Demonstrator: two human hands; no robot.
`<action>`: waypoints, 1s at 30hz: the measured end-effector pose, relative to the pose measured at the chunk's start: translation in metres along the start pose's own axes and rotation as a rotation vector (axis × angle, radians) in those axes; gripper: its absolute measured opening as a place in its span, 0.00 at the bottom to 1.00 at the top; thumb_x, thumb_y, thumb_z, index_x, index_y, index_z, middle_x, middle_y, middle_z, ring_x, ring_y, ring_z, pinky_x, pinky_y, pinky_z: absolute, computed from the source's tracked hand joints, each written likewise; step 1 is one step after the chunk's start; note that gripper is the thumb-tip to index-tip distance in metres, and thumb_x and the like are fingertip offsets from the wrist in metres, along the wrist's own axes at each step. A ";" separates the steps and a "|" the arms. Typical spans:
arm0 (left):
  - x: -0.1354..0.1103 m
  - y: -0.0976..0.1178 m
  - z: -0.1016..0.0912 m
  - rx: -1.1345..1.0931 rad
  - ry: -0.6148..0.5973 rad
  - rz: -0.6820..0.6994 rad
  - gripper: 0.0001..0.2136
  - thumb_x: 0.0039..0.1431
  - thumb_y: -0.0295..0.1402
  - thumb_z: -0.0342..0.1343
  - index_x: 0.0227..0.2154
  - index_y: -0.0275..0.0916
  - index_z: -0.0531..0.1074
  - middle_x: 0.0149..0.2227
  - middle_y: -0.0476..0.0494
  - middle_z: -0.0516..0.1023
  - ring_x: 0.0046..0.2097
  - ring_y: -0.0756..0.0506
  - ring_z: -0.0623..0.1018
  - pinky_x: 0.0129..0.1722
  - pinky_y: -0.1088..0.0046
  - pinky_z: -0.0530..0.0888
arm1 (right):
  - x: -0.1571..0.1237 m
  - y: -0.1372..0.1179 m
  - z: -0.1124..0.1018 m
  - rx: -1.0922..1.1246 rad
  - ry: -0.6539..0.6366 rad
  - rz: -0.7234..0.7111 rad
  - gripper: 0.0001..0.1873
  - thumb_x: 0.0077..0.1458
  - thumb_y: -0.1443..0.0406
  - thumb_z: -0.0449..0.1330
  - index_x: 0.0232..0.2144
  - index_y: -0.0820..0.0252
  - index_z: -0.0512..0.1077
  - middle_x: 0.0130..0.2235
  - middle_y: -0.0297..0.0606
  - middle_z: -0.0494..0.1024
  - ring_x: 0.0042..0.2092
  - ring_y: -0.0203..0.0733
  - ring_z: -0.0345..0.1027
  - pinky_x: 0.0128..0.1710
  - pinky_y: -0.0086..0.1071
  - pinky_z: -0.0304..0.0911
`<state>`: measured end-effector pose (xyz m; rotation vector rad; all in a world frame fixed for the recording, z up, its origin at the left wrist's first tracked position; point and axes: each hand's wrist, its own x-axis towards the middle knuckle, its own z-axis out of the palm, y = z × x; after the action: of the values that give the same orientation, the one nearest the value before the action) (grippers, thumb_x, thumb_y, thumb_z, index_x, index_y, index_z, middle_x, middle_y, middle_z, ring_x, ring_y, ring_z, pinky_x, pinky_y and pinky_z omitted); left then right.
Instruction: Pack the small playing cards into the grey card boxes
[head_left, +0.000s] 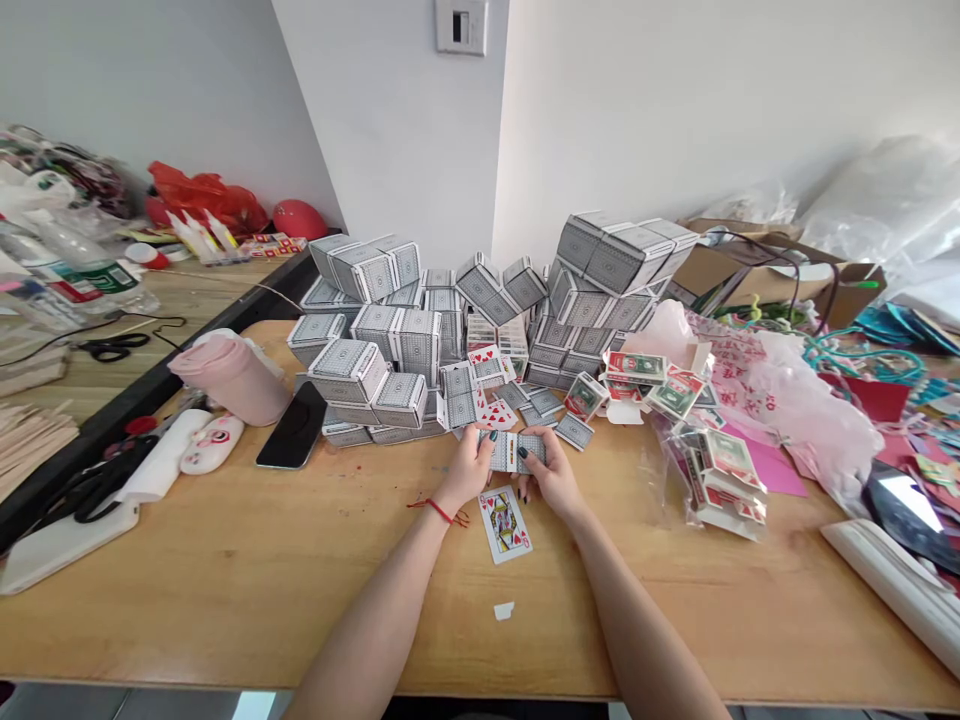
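Both hands hold playing cards (504, 452) with grey patterned backs, level above the table. My left hand (472, 462) pinches their left end, a red string bracelet at its wrist. At the right end my right hand (553, 468) is closed, dark-nailed thumb on top; some of its fingers are hidden below. A queen of hearts (505, 524) lies face up just under the hands, and nearer me is a small white paper scrap (504, 610). Beyond the hands, loose cards (496, 412) lie in front of block-like structures (375, 330) covered with card backs.
A phone (294, 428), a pink cup (232, 380) and a white mouse (212, 445) sit at left. On the right are opened card boxes (727, 465), a plastic bag (795, 390) and a white case (896, 590). The wall stands behind the structures.
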<state>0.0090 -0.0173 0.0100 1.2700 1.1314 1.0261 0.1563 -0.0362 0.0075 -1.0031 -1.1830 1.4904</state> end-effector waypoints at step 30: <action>0.001 0.006 -0.010 -0.191 -0.169 -0.037 0.11 0.48 0.32 0.53 0.36 0.36 0.64 0.22 0.53 0.65 0.20 0.55 0.64 0.19 0.80 0.59 | 0.023 0.015 -0.030 -0.371 0.464 -0.145 0.20 0.46 0.51 0.54 0.33 0.61 0.68 0.29 0.40 0.74 0.28 0.41 0.68 0.24 0.29 0.61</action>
<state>-0.0006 -0.0140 0.0166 1.1560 0.9032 0.9566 0.1777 -0.0090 -0.0144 -1.3898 -1.1764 0.8720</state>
